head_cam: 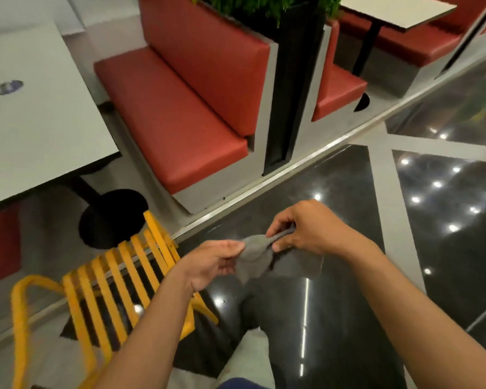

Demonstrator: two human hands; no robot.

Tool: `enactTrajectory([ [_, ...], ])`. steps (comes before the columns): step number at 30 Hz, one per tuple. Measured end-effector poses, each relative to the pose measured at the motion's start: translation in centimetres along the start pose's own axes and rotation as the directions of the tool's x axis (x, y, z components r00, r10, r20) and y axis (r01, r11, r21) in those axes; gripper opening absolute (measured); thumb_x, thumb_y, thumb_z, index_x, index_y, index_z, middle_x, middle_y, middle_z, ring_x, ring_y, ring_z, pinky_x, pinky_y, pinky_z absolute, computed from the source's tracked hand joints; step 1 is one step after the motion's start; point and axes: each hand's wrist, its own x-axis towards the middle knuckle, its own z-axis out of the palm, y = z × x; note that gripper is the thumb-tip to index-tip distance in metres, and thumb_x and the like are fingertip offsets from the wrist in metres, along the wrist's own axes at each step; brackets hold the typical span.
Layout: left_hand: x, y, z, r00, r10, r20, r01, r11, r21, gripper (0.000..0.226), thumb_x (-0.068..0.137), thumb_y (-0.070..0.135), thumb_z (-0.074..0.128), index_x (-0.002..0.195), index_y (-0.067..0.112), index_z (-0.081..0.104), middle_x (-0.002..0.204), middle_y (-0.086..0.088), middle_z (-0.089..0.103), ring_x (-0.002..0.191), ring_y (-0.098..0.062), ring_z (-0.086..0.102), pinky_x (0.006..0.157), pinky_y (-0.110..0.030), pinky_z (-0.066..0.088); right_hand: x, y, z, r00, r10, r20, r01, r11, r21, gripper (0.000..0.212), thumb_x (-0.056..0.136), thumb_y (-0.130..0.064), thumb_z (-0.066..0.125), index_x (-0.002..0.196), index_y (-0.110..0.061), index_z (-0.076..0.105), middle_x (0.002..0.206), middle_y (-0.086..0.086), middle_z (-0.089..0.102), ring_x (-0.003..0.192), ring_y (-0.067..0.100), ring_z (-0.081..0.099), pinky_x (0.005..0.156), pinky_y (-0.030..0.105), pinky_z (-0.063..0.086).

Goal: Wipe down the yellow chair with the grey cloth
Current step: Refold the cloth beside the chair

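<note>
The grey cloth (pixel 264 256) hangs crumpled between both hands, above the dark glossy floor. My left hand (pixel 211 262) pinches its left edge with thumb and fingers. My right hand (pixel 300 228) grips the upper right part, fingers curled over it. The yellow chair (pixel 107 287), made of metal slats with curved armrests, stands at the lower left, just left of my left forearm. The cloth is clear of the chair and to its right.
A white table (pixel 40 130) on a black round base (pixel 110 220) stands left of the chair. A red booth bench (pixel 174 116) with a planter divider lies beyond. My leg and shoe (pixel 250 355) show at the bottom centre on the shiny floor.
</note>
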Motion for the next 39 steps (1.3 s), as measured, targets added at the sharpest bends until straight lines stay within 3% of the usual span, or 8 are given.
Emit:
enactTrajectory([
  [3,2.0,1.8,-2.2,0.98,0.107,-0.169,-0.119,0.991,-0.064,0.046,0.101,0.032,0.066,0.133,-0.001,0.069,0.117,-0.011,0.073,0.109,-0.025,0.065,0.101,-0.04,0.05,4.6,1.2,-1.0,1.0,-0.018,0.008,0.018,1.0,-0.009,0.031,0.073,-0.039,0.091,0.102,-0.041,0.081,0.091,-0.017,0.079,0.09,0.003,0.07,0.083,0.033,0.059],
  [7,5.9,5.8,-4.3,0.944,0.151,-0.293,-0.173,0.984,-0.05,0.028,0.085,0.036,0.081,0.107,0.018,0.077,0.093,-0.006,0.074,0.085,-0.019,0.066,0.07,-0.029,0.055,12.0,2.4,-1.9,0.993,-0.067,0.095,0.071,0.997,-0.043,0.025,0.081,-0.037,0.084,0.106,-0.036,0.081,0.096,-0.014,0.079,0.095,0.007,0.069,0.084,0.031,0.058],
  [10,8.7,9.2,-7.1,0.899,0.16,-0.408,-0.242,0.958,-0.157,0.047,0.075,0.027,0.092,0.119,0.027,0.075,0.096,-0.011,0.07,0.085,-0.023,0.069,0.078,-0.036,0.057,17.9,2.9,-3.3,0.976,-0.052,0.213,0.062,0.997,-0.04,0.013,0.086,-0.033,0.078,0.099,-0.032,0.08,0.091,-0.012,0.078,0.091,0.009,0.069,0.08,0.03,0.057],
  [15,11.2,14.9,-10.5,0.833,0.233,-0.502,-0.337,0.933,-0.127,0.038,0.087,0.006,0.081,0.124,0.011,0.077,0.097,-0.006,0.067,0.085,-0.016,0.066,0.067,-0.019,0.058,26.5,2.7,-5.7,0.931,-0.091,0.353,0.042,0.989,0.144,0.007,0.088,-0.027,0.079,0.092,-0.023,0.074,0.089,-0.002,0.078,0.08,0.008,0.068,0.074,0.028,0.055],
  [21,10.8,20.1,-13.4,0.757,0.272,-0.595,-0.426,0.895,-0.134,0.045,0.074,0.005,0.088,0.118,0.01,0.081,0.106,-0.011,0.079,0.1,-0.023,0.073,0.087,-0.027,0.063,33.4,1.0,-7.5,0.897,-0.186,0.401,0.004,0.91,0.415,0.008,0.086,-0.017,0.079,0.084,-0.014,0.072,0.079,0.002,0.069,0.076,0.016,0.061,0.074,0.034,0.047],
  [24,10.7,22.9,-14.2,0.725,0.269,-0.634,-0.474,0.863,-0.175,0.047,0.077,0.003,0.086,0.122,0.014,0.08,0.123,-0.017,0.078,0.117,-0.032,0.074,0.106,-0.042,0.056,37.3,-0.3,-8.4,0.828,-0.275,0.489,-0.018,0.858,0.514,0.007,0.085,-0.014,0.077,0.087,-0.018,0.071,0.08,0.004,0.066,0.08,0.017,0.061,0.079,0.035,0.045],
  [28,11.3,25.4,-13.3,0.706,0.245,-0.664,-0.484,0.852,-0.201,0.048,0.091,-0.005,0.073,0.133,0.018,0.073,0.119,-0.016,0.08,0.107,-0.029,0.077,0.091,-0.038,0.062,41.3,-2.2,-8.3,0.703,-0.37,0.607,-0.05,0.826,0.561,0.039,0.084,-0.035,0.083,0.116,-0.014,0.073,0.112,0.003,0.078,0.105,0.02,0.073,0.094,0.034,0.053],
  [39,14.6,25.9,-11.1,0.323,0.151,-0.934,-0.586,0.807,-0.072,0.038,0.093,0.013,0.08,0.129,0.022,0.073,0.107,-0.01,0.083,0.104,-0.022,0.079,0.082,-0.026,0.064,48.3,-4.5,-9.0,0.497,-0.505,0.705,0.097,0.84,0.534,0.028,0.092,-0.026,0.079,0.114,-0.008,0.081,0.112,0.012,0.081,0.106,0.021,0.076,0.095,0.032,0.057],
])
